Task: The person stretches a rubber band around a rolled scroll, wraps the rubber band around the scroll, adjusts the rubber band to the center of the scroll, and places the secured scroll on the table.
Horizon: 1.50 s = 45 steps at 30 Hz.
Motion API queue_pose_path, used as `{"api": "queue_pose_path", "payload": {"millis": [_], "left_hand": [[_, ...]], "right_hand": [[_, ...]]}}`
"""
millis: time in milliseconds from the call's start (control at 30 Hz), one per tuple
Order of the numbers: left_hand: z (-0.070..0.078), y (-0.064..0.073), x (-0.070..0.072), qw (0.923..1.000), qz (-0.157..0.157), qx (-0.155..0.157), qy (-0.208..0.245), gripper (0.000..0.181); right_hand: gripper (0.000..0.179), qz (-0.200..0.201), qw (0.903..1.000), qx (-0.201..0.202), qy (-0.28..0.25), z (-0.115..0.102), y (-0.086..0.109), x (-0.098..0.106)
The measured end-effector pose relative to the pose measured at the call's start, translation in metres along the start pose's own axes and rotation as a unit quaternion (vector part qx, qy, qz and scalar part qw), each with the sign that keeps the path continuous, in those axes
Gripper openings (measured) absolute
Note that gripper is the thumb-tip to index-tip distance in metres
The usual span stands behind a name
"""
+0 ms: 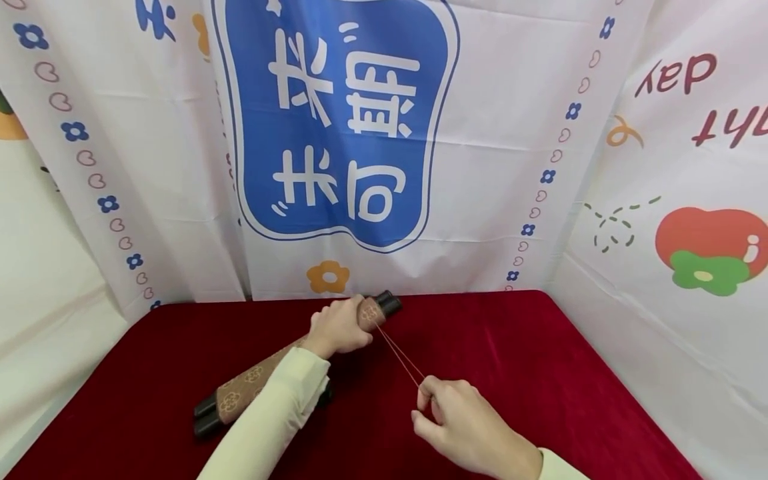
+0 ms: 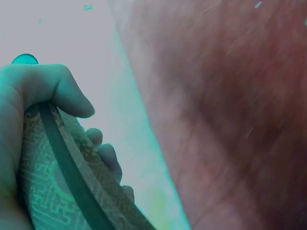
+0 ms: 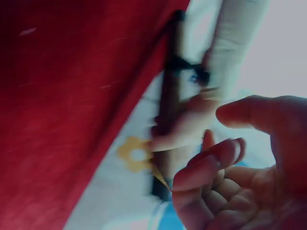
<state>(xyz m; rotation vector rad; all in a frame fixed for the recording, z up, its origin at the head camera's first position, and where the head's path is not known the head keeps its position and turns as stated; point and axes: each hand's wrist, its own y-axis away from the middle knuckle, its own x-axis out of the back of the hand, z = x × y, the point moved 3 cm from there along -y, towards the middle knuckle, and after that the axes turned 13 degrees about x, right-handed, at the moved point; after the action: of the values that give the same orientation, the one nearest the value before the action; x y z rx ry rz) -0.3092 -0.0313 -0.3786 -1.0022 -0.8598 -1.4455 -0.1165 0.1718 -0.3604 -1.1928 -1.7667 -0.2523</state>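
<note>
My left hand (image 1: 341, 328) grips a long brown patterned piece (image 1: 252, 377) near its upper right end. It looks like two rods side by side, with black tips at both ends and golden flower motifs. In the left wrist view the thumb and fingers (image 2: 109, 155) wrap round it, and a dark groove runs along it. A thin cord (image 1: 399, 353) stretches as two taut strands from that end to my right hand (image 1: 465, 423). The right fingers are curled, the cord meeting the index finger (image 3: 194, 175); the thumb stands apart from it in the right wrist view.
A dark red cloth (image 1: 528, 373) covers the table. White printed curtains (image 1: 492, 200) hang behind it and along both sides. A small black part (image 1: 326, 395) shows beside the left sleeve, mostly hidden.
</note>
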Motion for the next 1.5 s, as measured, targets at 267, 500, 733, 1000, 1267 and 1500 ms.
{"api": "queue_pose_path", "payload": {"millis": [267,500,733,1000,1267,1500], "left_hand": [[0.001,0.020,0.034,0.9969,-0.039,-0.019,0.065,0.086],[0.013,0.038,0.031,0.9926,-0.065,-0.048,0.091,0.107],[0.027,0.035,0.007,0.9961,-0.048,-0.049,0.055,0.087],[0.037,0.029,-0.017,0.9959,-0.015,-0.081,0.038,0.073],[0.032,0.031,-0.014,0.9913,0.023,-0.129,0.012,0.057],[0.037,0.042,-0.003,0.9892,0.026,-0.143,0.017,0.033]], "right_hand": [[0.024,-0.009,0.9745,0.064,0.215,0.033,-0.003,-0.011],[0.028,-0.014,0.9078,0.143,0.394,0.014,-0.019,-0.031],[0.028,-0.011,0.8475,0.186,0.497,-0.026,-0.030,-0.042],[0.020,-0.009,0.8457,0.236,0.479,-0.068,-0.039,-0.044],[0.015,0.017,0.9091,0.015,0.416,-0.014,-0.034,-0.008],[0.119,0.052,0.9611,-0.032,0.270,0.045,-0.040,0.025]]}}
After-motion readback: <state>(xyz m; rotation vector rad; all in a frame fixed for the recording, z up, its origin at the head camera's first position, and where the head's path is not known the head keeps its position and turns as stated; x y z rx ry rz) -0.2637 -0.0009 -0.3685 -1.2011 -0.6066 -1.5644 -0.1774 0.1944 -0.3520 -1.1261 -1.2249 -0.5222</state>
